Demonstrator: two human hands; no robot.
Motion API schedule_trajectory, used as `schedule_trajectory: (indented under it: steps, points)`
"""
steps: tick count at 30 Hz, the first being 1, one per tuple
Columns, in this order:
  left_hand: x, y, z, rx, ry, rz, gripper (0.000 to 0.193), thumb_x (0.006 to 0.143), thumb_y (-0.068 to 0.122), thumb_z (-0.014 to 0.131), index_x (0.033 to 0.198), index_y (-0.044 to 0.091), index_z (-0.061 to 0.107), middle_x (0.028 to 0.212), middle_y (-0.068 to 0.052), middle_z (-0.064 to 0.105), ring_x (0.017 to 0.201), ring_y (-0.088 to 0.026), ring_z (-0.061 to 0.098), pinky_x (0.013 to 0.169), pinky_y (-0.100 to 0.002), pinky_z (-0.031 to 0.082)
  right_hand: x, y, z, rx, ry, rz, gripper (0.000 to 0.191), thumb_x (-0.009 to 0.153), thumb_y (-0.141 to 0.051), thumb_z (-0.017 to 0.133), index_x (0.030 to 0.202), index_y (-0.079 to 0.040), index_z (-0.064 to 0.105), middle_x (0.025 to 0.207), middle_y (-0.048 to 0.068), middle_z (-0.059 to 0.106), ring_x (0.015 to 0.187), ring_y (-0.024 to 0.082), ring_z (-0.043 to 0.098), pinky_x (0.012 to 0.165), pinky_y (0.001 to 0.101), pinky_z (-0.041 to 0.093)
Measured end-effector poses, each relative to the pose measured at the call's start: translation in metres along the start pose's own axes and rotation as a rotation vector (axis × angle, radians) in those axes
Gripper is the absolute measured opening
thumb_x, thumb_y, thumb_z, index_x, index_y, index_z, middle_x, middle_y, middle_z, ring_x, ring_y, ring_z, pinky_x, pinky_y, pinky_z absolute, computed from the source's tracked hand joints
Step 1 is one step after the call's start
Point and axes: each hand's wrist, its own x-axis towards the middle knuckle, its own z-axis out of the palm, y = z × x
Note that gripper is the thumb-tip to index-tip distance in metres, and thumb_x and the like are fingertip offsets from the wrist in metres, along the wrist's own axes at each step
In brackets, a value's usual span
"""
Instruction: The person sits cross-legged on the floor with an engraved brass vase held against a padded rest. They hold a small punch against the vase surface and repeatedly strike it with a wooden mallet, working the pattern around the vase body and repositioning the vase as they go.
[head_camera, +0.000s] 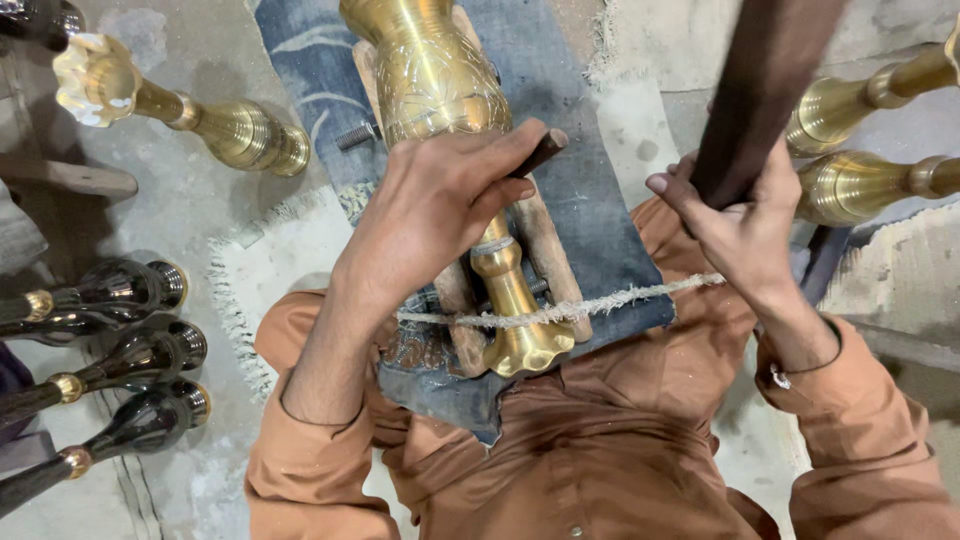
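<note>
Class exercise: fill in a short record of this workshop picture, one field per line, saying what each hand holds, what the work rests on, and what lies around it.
Left hand: left hand grips a dark chisel pressed on the engraved brass vase
Right hand: right hand grips a dark wooden mallet, raised
Support: vase lies on a wooden cradle over denim cloth, with a frayed rope across its foot
Left side: brass vase on the floor; three black vases
Right side: two more brass vases

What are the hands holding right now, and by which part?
The left hand grips a short dark tool by its shaft, against the brass vase. The right hand holds a dark wooden stick near its lower end.
</note>
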Motion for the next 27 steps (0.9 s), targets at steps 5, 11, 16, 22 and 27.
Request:
schedule_trajectory:
  steps: [5, 11, 16, 22, 27]
  points:
    - [0.005, 0.000, -0.002, 0.006, -0.041, 0.022, 0.040, 0.093, 0.009, 0.078, 0.130, 0.000, 0.065, 0.107, -0.017, 0.074, 0.091, -0.038, 0.069, 0.078, -0.046, 0.055, -0.005, -0.001, 0.004, -0.036, 0.115, -0.131, 0.059, 0.088, -0.010, 0.094, 0.131, 0.004, 0.056, 0.105, 0.020, 0.070, 0.093, 0.030, 0.072, 0.084, 0.0380, 0.057]
    - [0.011, 0.006, -0.003, 0.049, -0.055, -0.029, 0.037, 0.094, 0.010, 0.078, 0.129, 0.001, 0.067, 0.099, -0.018, 0.072, 0.089, -0.041, 0.067, 0.075, -0.048, 0.052, -0.013, 0.002, 0.004, -0.327, 0.027, -0.187, 0.055, 0.085, -0.004, 0.093, 0.131, 0.002, 0.064, 0.109, 0.021, 0.074, 0.096, 0.031, 0.073, 0.083, 0.0377, 0.058]
    - [-0.030, 0.020, -0.003, -0.023, 0.195, -0.133, 0.038, 0.097, 0.009, 0.076, 0.130, -0.003, 0.063, 0.106, -0.017, 0.073, 0.077, -0.030, 0.067, 0.072, -0.040, 0.054, -0.032, 0.012, 0.001, 0.003, 0.043, 0.055, 0.052, 0.094, -0.008, 0.091, 0.135, 0.003, 0.060, 0.102, 0.013, 0.074, 0.093, 0.014, 0.073, 0.086, 0.0292, 0.057]
    - [-0.116, 0.036, 0.029, -0.128, 0.191, -0.251, 0.017, 0.101, 0.008, 0.069, 0.117, 0.004, 0.065, 0.106, -0.011, 0.071, 0.084, -0.020, 0.071, 0.073, -0.032, 0.057, -0.058, 0.020, -0.008, 0.013, 0.020, 0.226, 0.047, 0.091, -0.009, 0.091, 0.127, 0.003, 0.063, 0.088, 0.007, 0.070, 0.081, 0.009, 0.064, 0.079, 0.0266, 0.054]
    - [-0.153, 0.056, 0.057, 0.186, 0.068, -0.102, 0.038, 0.089, 0.035, 0.075, 0.118, 0.014, 0.065, 0.104, -0.012, 0.063, 0.074, -0.019, 0.066, 0.063, -0.028, 0.054, -0.075, 0.024, -0.013, 0.079, 0.024, 0.325, 0.037, 0.090, -0.010, 0.088, 0.114, 0.002, 0.062, 0.088, 0.001, 0.068, 0.081, 0.005, 0.062, 0.076, 0.0248, 0.053]
